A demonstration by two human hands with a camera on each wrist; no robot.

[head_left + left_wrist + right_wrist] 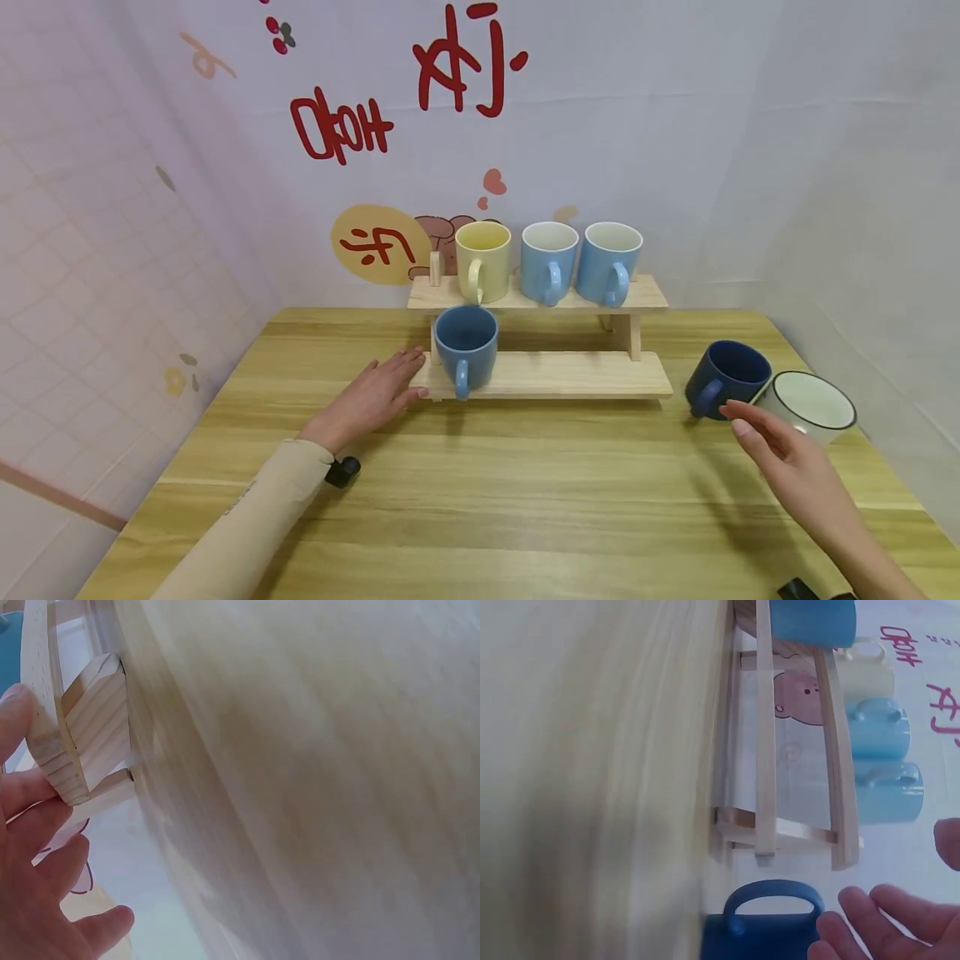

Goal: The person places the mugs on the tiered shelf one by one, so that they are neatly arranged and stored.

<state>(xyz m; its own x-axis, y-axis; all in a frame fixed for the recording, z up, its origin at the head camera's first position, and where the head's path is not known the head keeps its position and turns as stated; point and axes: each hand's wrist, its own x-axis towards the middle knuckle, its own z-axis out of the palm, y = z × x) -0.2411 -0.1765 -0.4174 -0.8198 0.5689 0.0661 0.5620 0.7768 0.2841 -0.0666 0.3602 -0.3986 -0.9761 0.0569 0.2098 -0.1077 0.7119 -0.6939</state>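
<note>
My left hand [369,402] rests against the left end of a two-tier wooden rack [577,375], its fingers extended along the lower board. Just beside it, a grey-blue mug [467,354] stands on that board, handle to the front. On the right, my right hand [798,467] hovers in front of a navy mug [722,383], fingers slightly bent and holding nothing. In the right wrist view the fingertips are close to the navy mug's handle [776,889]; whether they touch it I cannot tell. A white dark-rimmed mug [813,404] stands behind my right hand.
The rack's upper board holds a yellow mug [483,262] at left and two light-blue mugs, one in the middle [549,262] and one at right [609,262]. All stand on a wooden table [525,500] by a printed wall cloth [637,108].
</note>
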